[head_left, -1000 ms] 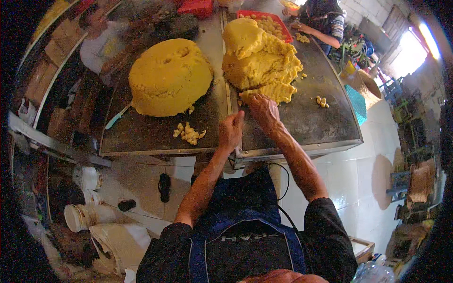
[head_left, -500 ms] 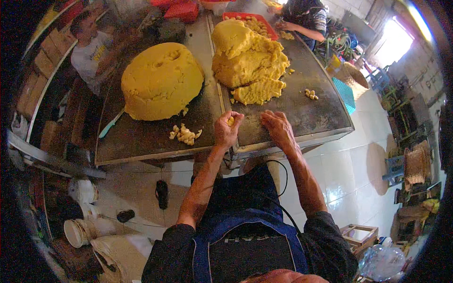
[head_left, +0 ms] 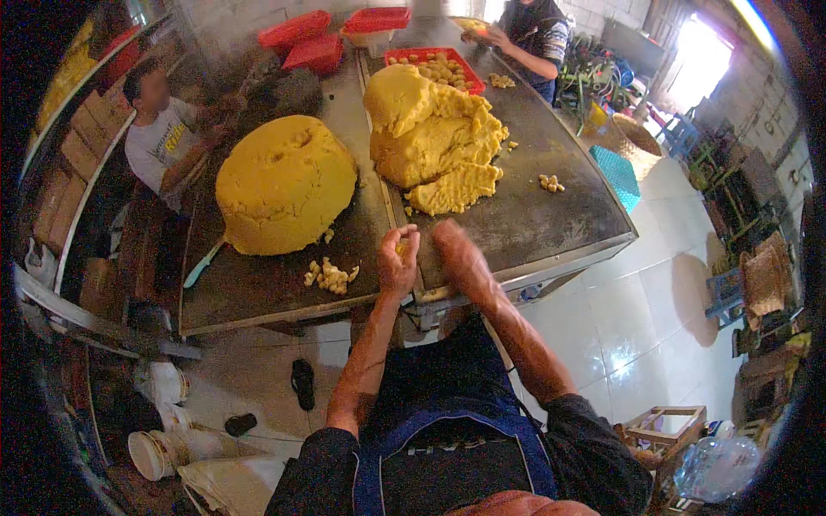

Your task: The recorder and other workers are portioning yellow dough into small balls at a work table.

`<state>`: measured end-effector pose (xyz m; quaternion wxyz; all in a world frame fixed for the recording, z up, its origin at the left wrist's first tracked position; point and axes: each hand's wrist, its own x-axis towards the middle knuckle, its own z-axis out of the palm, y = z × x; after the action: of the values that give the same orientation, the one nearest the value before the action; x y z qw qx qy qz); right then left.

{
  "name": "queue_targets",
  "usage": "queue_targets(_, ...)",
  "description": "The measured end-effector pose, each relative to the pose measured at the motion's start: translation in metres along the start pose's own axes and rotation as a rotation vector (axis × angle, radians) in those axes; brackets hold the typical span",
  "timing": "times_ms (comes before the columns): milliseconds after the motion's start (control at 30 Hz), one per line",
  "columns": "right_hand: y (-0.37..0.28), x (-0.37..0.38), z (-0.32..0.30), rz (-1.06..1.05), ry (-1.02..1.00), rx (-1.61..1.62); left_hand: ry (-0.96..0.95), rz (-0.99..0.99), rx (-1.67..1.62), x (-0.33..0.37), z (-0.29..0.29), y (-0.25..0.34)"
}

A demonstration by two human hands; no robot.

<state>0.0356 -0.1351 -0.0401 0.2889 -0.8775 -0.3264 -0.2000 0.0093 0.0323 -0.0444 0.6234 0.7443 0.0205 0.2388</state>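
Two hands (head_left: 397, 268), dough (head_left: 439, 150), one lettered shirt (head_left: 151, 146)

Dough (head_left: 434, 142) is yellow — tray (head_left: 470, 74) red, apron (head_left: 430, 365) navy.

At the upper left of the frame, a co-worker's white T-shirt (head_left: 153, 162) bears slanting yellow block lettering (head_left: 175, 139) on the chest, with a smaller, darker line above it, too blurred to make out. At the lower centre, a black T-shirt (head_left: 469, 469) shows pale grey capitals (head_left: 430, 449), partly covered by the blue apron (head_left: 456, 416).
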Motion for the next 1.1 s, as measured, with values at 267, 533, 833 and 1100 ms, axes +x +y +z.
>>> queue_targets(267,0.054,-0.004,-0.072,0.093,0.024,-0.329,-0.122,-0.187,-0.027,-0.006,-0.017,0.003)
queue_targets(533,0.050,-0.014,-0.086,0.245,0.236,0.029,-0.316,0.555,0.319,-0.006,0.012,0.032)
queue_targets(833,0.053,-0.015,-0.085,0.353,0.206,0.016,-0.531,0.244,0.431,0.005,0.013,0.062)
queue_targets(1100,0.061,-0.017,-0.095,0.335,0.115,-0.011,-0.856,-0.039,0.341,0.033,0.011,0.078)
